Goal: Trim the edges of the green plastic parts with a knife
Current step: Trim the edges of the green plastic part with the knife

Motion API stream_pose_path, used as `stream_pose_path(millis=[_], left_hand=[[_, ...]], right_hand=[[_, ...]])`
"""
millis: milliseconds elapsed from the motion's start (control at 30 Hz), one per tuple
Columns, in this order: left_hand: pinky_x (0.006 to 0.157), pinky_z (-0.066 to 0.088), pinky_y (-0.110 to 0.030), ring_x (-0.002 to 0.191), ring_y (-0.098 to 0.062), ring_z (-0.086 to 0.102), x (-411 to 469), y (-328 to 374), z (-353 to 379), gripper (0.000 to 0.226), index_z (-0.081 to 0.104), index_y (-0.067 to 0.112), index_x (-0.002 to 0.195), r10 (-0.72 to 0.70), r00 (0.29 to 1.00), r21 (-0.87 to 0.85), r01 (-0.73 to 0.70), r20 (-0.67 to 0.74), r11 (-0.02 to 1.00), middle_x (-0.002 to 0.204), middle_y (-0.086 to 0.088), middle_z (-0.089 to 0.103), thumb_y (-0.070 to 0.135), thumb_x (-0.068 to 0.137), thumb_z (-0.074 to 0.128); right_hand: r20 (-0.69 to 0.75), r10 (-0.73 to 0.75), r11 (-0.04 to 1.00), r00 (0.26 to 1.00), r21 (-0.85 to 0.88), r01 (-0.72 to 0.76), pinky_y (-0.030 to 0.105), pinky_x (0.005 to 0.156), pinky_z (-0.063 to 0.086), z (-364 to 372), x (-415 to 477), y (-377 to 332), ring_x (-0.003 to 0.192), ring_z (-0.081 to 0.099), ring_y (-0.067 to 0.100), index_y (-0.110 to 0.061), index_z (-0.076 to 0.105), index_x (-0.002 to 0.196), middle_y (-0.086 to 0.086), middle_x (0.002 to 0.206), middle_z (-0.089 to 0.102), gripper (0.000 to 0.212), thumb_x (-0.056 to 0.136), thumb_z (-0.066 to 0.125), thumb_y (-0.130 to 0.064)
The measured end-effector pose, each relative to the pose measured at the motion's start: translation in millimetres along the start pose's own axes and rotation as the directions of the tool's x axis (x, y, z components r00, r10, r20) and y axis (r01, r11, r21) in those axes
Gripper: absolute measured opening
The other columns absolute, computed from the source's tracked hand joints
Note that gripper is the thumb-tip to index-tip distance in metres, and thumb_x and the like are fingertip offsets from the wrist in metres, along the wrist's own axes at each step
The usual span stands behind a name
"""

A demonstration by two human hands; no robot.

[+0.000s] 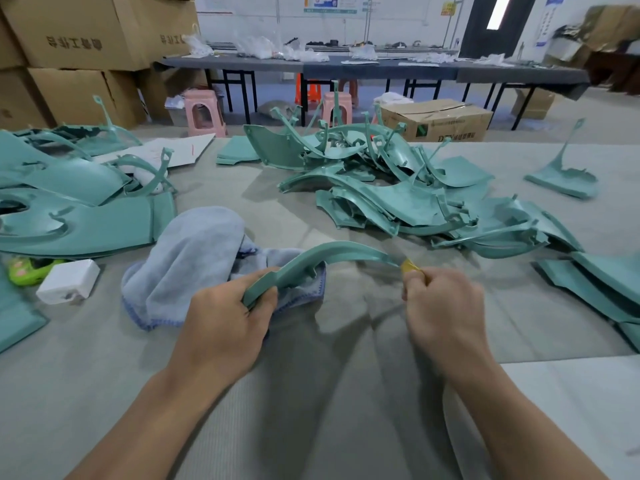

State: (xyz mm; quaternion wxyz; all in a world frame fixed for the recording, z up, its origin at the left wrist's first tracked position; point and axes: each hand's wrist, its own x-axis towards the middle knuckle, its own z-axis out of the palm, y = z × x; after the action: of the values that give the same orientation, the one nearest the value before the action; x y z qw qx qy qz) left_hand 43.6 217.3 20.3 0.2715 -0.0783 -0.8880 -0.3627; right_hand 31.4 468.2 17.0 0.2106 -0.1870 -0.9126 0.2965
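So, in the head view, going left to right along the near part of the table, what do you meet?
Bright green plastic object → white rectangular box → light blue towel → left hand gripping curved green plastic strip → yellow-handled knife → right hand.

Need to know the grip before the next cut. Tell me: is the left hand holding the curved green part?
Yes: the left hand grips one end of the curved green part, its thumb over the strip.

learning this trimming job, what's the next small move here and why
Probably draw the yellow knife along the curved green strip toward the left hand: the right hand holds it at the strip's far tip, and the left hand grips the near end steady.
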Motion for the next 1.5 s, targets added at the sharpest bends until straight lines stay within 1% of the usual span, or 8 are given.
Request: stream_pose_path(millis=[233, 367, 467, 667, 933, 1100, 1300, 1500], left_hand=[[0.044, 0.042, -0.011, 0.057, -0.001, 0.062, 12.2, -2.7, -3.1, 0.027, 0.060, 0.017, 0.062, -0.354, 0.935, -0.147, 0.349, -0.006, 0.925, 0.057, 0.009, 0.065, 0.015, 0.085, 0.075], [0.047, 0.058, -0.038, 0.067, -0.031, 0.075, 14.5, -7.4, -10.8, 0.010, 0.073, 0.006, 0.095, -0.616, 0.604, -0.509, 0.785, 0.505, 0.352, 0.083, -0.014, 0.078, 0.003, 0.086, 0.071], [0.048, 0.058, -0.038, 0.072, -0.035, 0.076, 15.8, -14.7, -12.6, 0.025, 0.071, 0.002, 0.106, -0.555, 0.475, -0.430, 0.876, 0.683, 0.221, 0.095, -0.022, 0.076, 0.002, 0.081, 0.070], [0.058, 0.061, -0.039, 0.088, -0.039, 0.075, 21.3, -32.8, -14.2, 0.025, 0.069, 0.001, 0.115, -0.500, 0.456, -0.355, 0.889, 0.736, 0.289, 0.104, -0.022, 0.075, 0.002, 0.091, 0.064], [0.053, 0.059, -0.036, 0.078, -0.036, 0.076, 21.1, -28.1, -13.7, 0.018, 0.070, 0.004, 0.109, -0.524, 0.476, -0.331, 0.876, 0.706, 0.349, 0.097, -0.020, 0.077, 0.001, 0.093, 0.063], [0.054, 0.060, -0.037, 0.080, -0.037, 0.075, 20.2, -24.8, -14.7, 0.019, 0.070, 0.004, 0.110, -0.518, 0.485, -0.339, 0.871, 0.704, 0.355, 0.098, -0.021, 0.076, 0.001, 0.093, 0.063], [0.054, 0.059, -0.037, 0.076, -0.035, 0.075, 19.5, -23.5, -12.6, 0.018, 0.071, 0.005, 0.108, -0.534, 0.506, -0.343, 0.859, 0.677, 0.379, 0.095, -0.019, 0.077, 0.000, 0.092, 0.064], [0.061, 0.060, -0.040, 0.084, -0.038, 0.075, 18.7, -26.3, -8.9, 0.020, 0.071, 0.005, 0.110, -0.525, 0.519, -0.350, 0.851, 0.674, 0.391, 0.098, -0.019, 0.077, 0.002, 0.092, 0.065]], right_hand=[[-0.096, 0.161, 0.987, 0.982, 0.035, -0.158, 0.041, 0.071, 0.034, -12.3, 18.9, 24.9, 0.086, 0.060, 0.045, -0.003, 0.071, 0.082, 0.024, 0.085, 0.069, 0.043, 0.098, 0.043, -0.033], [-0.251, 0.040, 0.958, 0.967, 0.285, 0.034, 0.034, 0.055, 0.031, -10.0, 2.1, 10.6, 0.057, 0.048, 0.015, -0.014, 0.053, 0.059, -0.001, 0.051, 0.050, 0.034, 0.085, 0.044, -0.034], [-0.155, -0.181, 0.892, 0.971, 0.391, 0.228, 0.036, 0.054, 0.034, -5.6, -7.5, 3.4, 0.051, 0.041, 0.013, -0.020, 0.054, 0.063, 0.001, 0.055, 0.048, 0.029, 0.090, 0.053, -0.033], [0.290, -0.461, 0.886, 0.839, 0.201, 0.418, 0.033, 0.060, 0.046, 6.6, -17.0, -3.4, 0.061, 0.054, 0.012, -0.021, 0.058, 0.076, -0.007, 0.063, 0.060, 0.029, 0.098, 0.056, -0.040], [-0.108, -0.172, 0.984, 0.979, 0.035, 0.176, 0.035, 0.057, 0.027, -1.9, -7.3, 1.4, 0.052, 0.039, 0.015, -0.019, 0.050, 0.065, -0.008, 0.053, 0.047, 0.038, 0.100, 0.060, -0.027], [0.254, -0.438, 0.898, 0.862, 0.079, 0.433, 0.031, 0.058, 0.040, 13.6, -29.9, -11.3, 0.061, 0.053, 0.013, -0.024, 0.056, 0.073, -0.008, 0.058, 0.056, 0.030, 0.100, 0.055, -0.036], [-0.159, -0.115, 0.991, 0.981, -0.081, 0.103, 0.037, 0.067, 0.028, -9.0, -5.9, -2.0, 0.062, 0.042, 0.032, -0.019, 0.054, 0.072, 0.009, 0.066, 0.062, 0.030, 0.102, 0.054, -0.026], [0.219, -0.470, 0.871, 0.855, -0.043, 0.489, 0.029, 0.061, 0.028, 11.1, -40.1, -26.3, 0.056, 0.044, 0.008, -0.028, 0.053, 0.076, -0.013, 0.059, 0.049, 0.029, 0.103, 0.048, -0.037]])
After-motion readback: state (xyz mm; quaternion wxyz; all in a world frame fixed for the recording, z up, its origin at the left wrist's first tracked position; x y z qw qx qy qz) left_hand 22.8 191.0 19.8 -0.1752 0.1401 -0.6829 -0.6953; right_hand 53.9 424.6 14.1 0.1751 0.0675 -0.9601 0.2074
